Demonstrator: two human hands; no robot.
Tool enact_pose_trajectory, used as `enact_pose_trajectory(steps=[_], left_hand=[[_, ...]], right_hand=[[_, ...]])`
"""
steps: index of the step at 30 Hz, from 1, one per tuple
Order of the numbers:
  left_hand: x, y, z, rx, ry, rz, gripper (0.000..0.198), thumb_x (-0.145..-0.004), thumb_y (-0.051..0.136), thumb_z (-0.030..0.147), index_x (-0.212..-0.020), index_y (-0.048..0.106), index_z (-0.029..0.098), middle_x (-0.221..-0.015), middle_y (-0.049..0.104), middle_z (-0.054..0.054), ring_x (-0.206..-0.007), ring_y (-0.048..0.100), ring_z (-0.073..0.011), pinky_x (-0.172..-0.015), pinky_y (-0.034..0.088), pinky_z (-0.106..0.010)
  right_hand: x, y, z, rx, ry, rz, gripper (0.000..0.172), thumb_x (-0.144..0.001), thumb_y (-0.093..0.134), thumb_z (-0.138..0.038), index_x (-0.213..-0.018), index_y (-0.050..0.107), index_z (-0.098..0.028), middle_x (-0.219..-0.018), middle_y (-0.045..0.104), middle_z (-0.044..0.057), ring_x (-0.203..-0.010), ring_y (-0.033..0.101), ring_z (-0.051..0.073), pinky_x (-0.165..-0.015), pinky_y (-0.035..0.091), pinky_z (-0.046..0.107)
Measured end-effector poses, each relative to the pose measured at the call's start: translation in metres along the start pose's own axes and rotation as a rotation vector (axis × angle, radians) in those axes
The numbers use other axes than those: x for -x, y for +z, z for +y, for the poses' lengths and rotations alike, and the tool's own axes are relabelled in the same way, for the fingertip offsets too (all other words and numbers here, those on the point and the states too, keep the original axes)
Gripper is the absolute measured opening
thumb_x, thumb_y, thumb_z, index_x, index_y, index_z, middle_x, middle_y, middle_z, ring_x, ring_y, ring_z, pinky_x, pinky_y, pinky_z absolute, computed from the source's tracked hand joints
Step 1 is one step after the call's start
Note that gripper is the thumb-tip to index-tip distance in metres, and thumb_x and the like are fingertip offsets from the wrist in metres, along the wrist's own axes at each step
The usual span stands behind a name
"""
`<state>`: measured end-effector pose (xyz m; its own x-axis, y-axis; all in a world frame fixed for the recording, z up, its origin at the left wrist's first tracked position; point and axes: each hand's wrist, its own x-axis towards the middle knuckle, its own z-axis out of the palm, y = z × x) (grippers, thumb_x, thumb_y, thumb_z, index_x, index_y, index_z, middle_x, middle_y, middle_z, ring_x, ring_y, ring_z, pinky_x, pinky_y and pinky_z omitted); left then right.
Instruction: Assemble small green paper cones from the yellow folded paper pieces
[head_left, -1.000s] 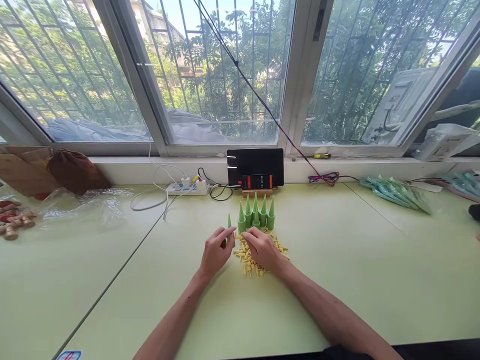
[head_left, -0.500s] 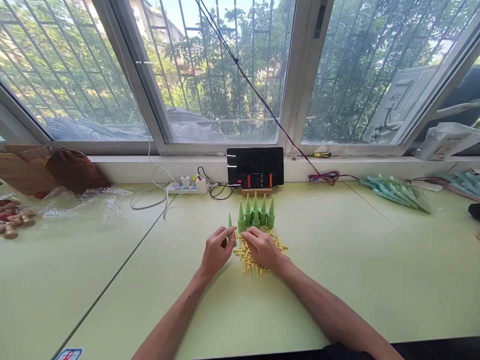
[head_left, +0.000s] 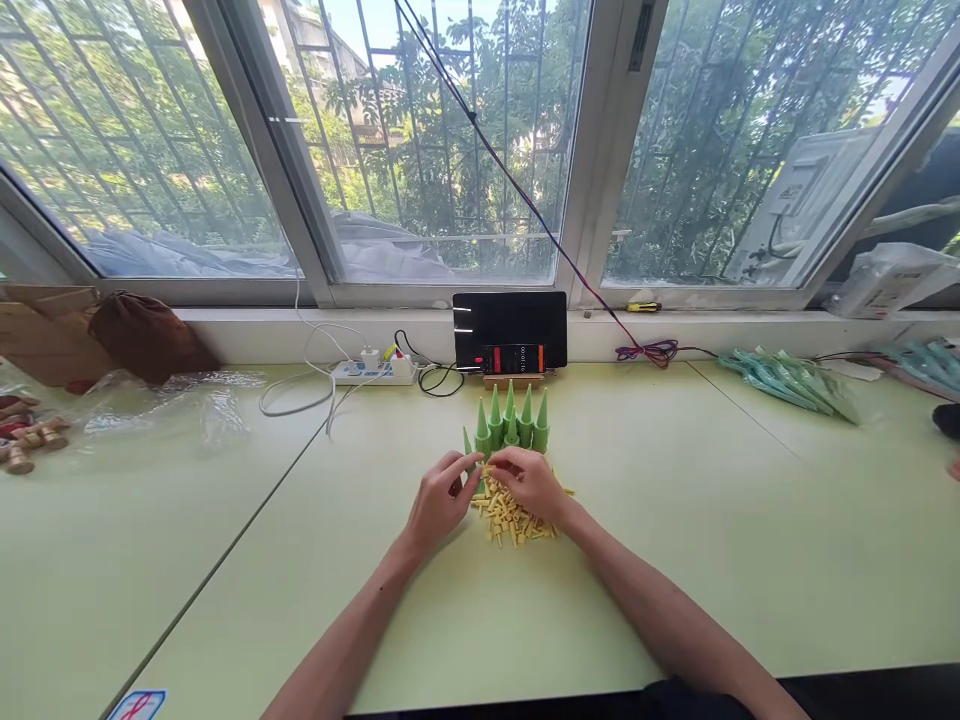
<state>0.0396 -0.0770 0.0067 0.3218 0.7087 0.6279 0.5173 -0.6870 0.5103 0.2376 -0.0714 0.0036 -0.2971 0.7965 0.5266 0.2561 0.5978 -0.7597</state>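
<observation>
Clock: centred on the meeting fingertips, twelve toward the window.
Left hand (head_left: 442, 495): curled around the leaning green cone (head_left: 467, 441); thumb and forefinger tips near the right fingertips.
Right hand (head_left: 536, 487): fingertips pinched together over the pile; whether they grip a piece is too small to tell.
Leaning green cone: at ten o'clock, sharp-tipped, lower part mostly hidden by the left hand.
Yellow pieces (head_left: 506, 525): at five o'clock, loose heap, small, matt, stubby pegs with narrower ends, partly under the right hand.
Standing green cones (head_left: 541, 425): toward one o'clock, at least six, upright, tapered points on cylindrical bases.
Phone (head_left: 516, 359): twelve o'clock, lit screen, before a glossy black panel (head_left: 510, 318).
Clear sleeves (head_left: 791, 385): between two and three, thin film, teal and green contents.
Brown bag (head_left: 146, 335): near ten, soft cloth, gathered neck, contents hidden.
Clear plastic (head_left: 172, 400): between nine and ten, crumpled, shiny.
Wooden pieces (head_left: 34, 440): nine o'clock, rounded, some red.
Table (head_left: 480, 630): pale green, smooth.
</observation>
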Motion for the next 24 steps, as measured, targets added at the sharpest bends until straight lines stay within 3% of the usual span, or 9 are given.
enact_pose_trajectory(steps=[10,24], left_hand=[[0.001,-0.002,0.005,0.032,-0.02,-0.092,0.037,-0.094,0.063,0.026,-0.131,0.059,0.024,-0.096,0.059,-0.001,-0.055,0.05,-0.0054,-0.054,0.048,-0.021],[0.002,-0.001,0.011,0.024,-0.047,-0.082,0.037,-0.096,0.058,0.025,-0.133,0.057,0.025,-0.1,0.057,-0.002,-0.055,0.05,-0.006,-0.053,0.047,-0.021]], right_hand=[[-0.003,-0.007,0.003,-0.295,0.194,0.011,0.029,-0.088,0.073,-0.048,-0.092,0.074,-0.019,-0.08,0.07,0.002,-0.068,0.062,0.016,-0.062,0.051,0.027],[-0.002,-0.004,0.002,-0.137,0.149,0.022,0.032,-0.091,0.069,-0.048,-0.098,0.072,-0.018,-0.09,0.073,0.005,-0.08,0.067,0.019,-0.074,0.056,0.032]])
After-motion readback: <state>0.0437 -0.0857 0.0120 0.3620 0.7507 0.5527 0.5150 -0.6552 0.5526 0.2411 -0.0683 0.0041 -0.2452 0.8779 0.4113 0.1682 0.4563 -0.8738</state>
